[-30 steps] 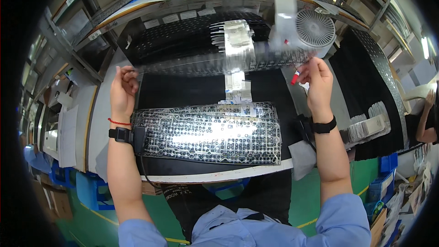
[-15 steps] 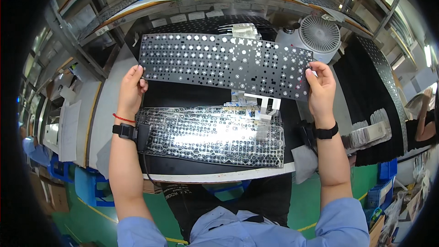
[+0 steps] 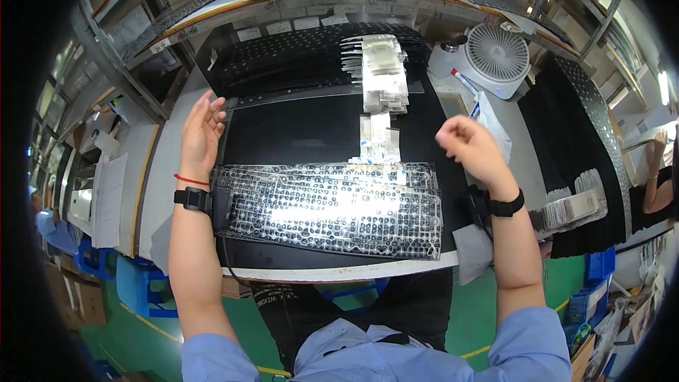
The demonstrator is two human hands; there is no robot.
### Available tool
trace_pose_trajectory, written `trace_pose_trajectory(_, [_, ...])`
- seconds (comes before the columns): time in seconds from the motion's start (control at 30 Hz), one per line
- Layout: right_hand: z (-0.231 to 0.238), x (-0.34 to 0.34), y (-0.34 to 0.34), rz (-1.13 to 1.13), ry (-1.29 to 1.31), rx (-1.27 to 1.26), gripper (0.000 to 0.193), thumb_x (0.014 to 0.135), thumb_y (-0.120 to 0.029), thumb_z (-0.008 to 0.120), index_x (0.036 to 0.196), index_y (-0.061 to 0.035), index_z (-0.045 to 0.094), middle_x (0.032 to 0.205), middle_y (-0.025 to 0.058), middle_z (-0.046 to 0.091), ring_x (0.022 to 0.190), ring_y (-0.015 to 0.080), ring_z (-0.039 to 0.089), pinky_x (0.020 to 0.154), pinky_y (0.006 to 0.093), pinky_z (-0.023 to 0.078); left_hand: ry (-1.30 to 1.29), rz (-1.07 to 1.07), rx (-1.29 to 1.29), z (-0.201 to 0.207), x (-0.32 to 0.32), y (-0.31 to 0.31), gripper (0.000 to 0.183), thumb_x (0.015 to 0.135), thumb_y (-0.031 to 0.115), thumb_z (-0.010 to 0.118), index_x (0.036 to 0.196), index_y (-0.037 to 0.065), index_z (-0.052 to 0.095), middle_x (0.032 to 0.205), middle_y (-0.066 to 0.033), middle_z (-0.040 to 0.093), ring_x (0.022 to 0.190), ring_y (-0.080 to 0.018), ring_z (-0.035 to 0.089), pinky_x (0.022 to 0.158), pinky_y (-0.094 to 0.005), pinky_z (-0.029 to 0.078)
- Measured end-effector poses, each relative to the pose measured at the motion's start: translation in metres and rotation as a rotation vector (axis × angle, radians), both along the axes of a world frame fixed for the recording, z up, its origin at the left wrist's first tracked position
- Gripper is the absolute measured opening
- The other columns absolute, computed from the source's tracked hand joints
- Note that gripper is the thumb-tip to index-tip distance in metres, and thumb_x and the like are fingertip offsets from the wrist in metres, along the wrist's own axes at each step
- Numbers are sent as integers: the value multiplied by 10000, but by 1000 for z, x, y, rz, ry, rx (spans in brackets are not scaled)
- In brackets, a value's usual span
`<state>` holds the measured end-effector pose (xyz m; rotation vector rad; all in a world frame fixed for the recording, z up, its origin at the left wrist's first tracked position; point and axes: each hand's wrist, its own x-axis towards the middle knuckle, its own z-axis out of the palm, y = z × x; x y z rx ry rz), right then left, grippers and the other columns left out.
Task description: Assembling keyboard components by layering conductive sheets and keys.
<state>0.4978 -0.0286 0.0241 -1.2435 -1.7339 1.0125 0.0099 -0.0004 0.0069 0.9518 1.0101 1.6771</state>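
My left hand is raised at the left of the black work mat, fingers stretched out and holding nothing. My right hand is over the mat's right side, its fingers curled in, with nothing visible in them. Between my forearms lies a stack of clear keyboard membrane sheets, glossy with a bright glare. Beyond the mat sits a pile of black perforated keyboard sheets. Pale layered connector tails reach from this pile toward the membrane stack.
A white fan stands at the back right, near a red-capped marker and a clear plastic bag. More black sheets with pale tails hang at the right. A metal shelf spans the back.
The black perforated sheet held up between both hands has left them and now lies on the far pile. My right hand has moved inward and down; my left hand has opened.
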Motion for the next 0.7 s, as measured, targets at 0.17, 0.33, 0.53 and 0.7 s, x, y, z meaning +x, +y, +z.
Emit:
trace_pose_trajectory(0.17, [-5, -1, -11, 402, -511, 151, 735, 576, -302, 906, 1146, 3, 556, 1028, 151, 546, 951, 276, 556, 845, 336, 466, 94, -54, -57, -6, -2, 1, 333, 1001, 261, 526, 1267, 62, 546, 975, 6, 627, 812, -72, 558, 696, -202, 433])
trace_pose_trajectory(0.33, [-6, -3, -14, 308, -580, 129, 679, 610, -252, 883, 1153, -1, 562, 987, 145, 556, 912, 265, 566, 821, 325, 469, 122, -99, -95, -3, 6, -1, 329, 1002, 270, 526, 1259, 65, 551, 953, 18, 617, 797, -65, 544, 685, -198, 428])
trace_pose_trajectory(0.53, [-10, -4, -4, 187, -510, -15, 287, 793, -71, 733, 1043, 16, 621, 731, 34, 542, 661, 136, 517, 627, 274, 438, 176, -123, -128, -2, 7, -2, 326, 1004, 268, 520, 1254, 62, 552, 945, 19, 616, 794, -64, 542, 689, -193, 429])
trace_pose_trajectory(0.7, [-5, -2, -4, 199, -376, -38, 153, 837, -65, 679, 957, 26, 646, 728, 59, 585, 670, 171, 556, 638, 289, 445, 176, -123, -139, 0, 7, -2, 325, 1004, 269, 517, 1246, 56, 553, 945, 16, 615, 790, -67, 546, 689, -194, 435])
